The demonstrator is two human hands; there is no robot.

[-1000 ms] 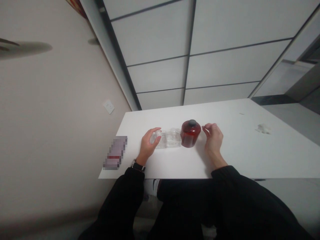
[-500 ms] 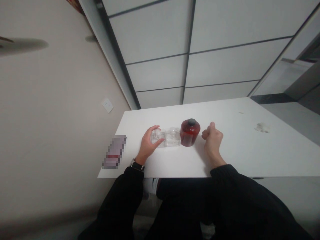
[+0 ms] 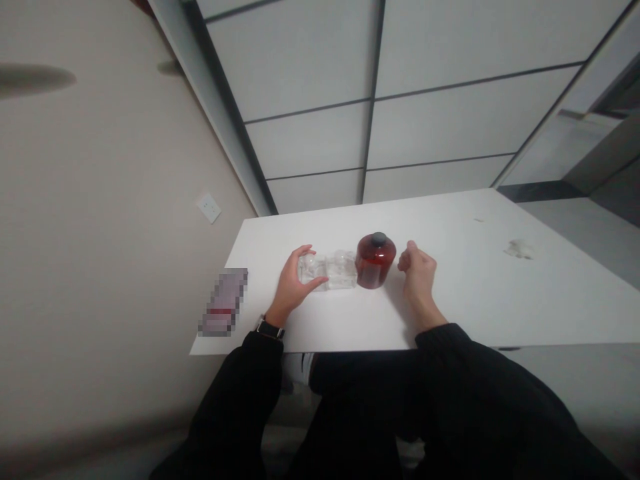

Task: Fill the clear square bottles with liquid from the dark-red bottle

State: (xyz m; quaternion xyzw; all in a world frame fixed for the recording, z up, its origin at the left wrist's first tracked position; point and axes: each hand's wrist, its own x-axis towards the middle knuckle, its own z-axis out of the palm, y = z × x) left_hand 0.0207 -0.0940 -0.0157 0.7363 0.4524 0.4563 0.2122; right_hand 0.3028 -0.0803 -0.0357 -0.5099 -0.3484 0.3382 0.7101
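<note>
We see a smooth matte white table [image 3: 450, 300] with a straight front edge, set against a beige wall carrying a small white square socket plate [image 3: 209, 207]. On the table near the left side sit two clear, glassy, blocky containers: the left clear container [image 3: 311, 270] and, touching it on its right, the right clear container [image 3: 342, 272]; both look transparent with rounded tops, details too blurry to tell more. Just beside them on the right stands a dark red translucent jar [image 3: 375, 261], squat and round-shouldered, upright, with a small dark grey cap [image 3: 379, 237] on top. A faint smudge [image 3: 518, 249] marks the table far right. A pixelated grey-purple block [image 3: 223, 302] lies at the table's left edge. Our left hand [image 3: 293, 287] rests on the table, fingers curled over the top and thumb along the near side of the left clear container, gripping it. A black watch strap [image 3: 271, 328] sits on that wrist, black sleeve [image 3: 240, 400] below. Our right hand [image 3: 419, 277] rests on its edge just right of the red jar, not touching it, fingers loosely curled into a half fist, holding nothing we can make out.
</note>
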